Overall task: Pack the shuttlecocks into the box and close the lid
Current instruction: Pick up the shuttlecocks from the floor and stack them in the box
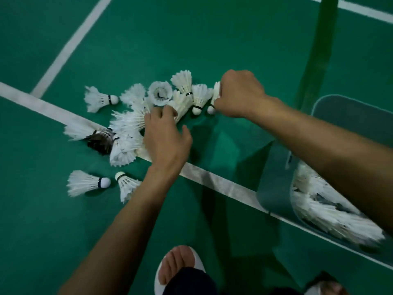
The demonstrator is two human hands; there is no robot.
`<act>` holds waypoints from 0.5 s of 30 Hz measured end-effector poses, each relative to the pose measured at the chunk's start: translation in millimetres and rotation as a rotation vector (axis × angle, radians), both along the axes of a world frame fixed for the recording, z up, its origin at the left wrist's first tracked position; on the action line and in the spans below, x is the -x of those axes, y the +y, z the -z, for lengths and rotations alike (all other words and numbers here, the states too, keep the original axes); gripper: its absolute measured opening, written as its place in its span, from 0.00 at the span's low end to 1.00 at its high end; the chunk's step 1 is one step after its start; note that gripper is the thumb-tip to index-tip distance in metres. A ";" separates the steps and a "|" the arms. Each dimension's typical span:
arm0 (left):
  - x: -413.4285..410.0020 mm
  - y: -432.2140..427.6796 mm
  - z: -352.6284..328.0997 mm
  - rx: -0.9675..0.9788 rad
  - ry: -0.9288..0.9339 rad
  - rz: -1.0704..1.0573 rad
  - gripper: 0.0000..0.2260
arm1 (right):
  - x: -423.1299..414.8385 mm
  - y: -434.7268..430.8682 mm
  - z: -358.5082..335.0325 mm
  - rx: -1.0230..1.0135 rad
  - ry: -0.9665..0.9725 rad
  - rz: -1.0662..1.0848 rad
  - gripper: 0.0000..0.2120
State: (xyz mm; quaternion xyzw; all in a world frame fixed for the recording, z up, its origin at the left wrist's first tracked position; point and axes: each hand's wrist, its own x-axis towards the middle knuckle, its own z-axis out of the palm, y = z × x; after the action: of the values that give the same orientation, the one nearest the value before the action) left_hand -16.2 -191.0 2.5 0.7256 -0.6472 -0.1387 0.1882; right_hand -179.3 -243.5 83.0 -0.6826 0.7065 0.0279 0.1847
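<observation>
Shuttlecock pile (136,122) on floor, centre-left, straddling court line (212,179). Lone shuttlecock (97,99) left of pile. Left hand (168,139) rests on pile's near edge. Right hand (240,94) at pile's right end, pinching end shuttlecock (215,95). Box (274,188) at right, across line, packed shuttlecocks (331,216) inside. Pole (319,50) behind box.

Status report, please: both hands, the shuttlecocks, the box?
Right hand pinches one shuttlecock. Left hand on the pile, grip unclear. Box open, partly filled. Nothing blocks the way.
</observation>
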 end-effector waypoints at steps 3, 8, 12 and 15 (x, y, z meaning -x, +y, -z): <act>17.7 -30.0 23.7 0.006 -0.173 -0.008 0.27 | -0.7 -29.7 20.4 -0.170 0.092 -0.002 0.15; 18.5 -42.4 45.0 -0.035 -0.153 -0.124 0.26 | -4.0 -41.7 37.4 -0.162 -0.081 0.063 0.06; 0.3 -24.3 17.5 -0.087 0.078 -0.103 0.26 | 0.9 -42.0 21.7 -0.035 -0.159 0.177 0.04; -8.3 3.6 -11.7 -0.168 0.126 -0.053 0.29 | 7.2 -32.0 5.1 -0.041 -0.137 0.191 0.12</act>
State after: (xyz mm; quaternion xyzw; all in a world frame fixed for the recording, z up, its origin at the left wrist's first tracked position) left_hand -7.9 -187.5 14.3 0.7455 -0.6008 -0.2329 0.1706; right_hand -186.4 -275.5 77.9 -0.6087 0.7532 -0.0220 0.2484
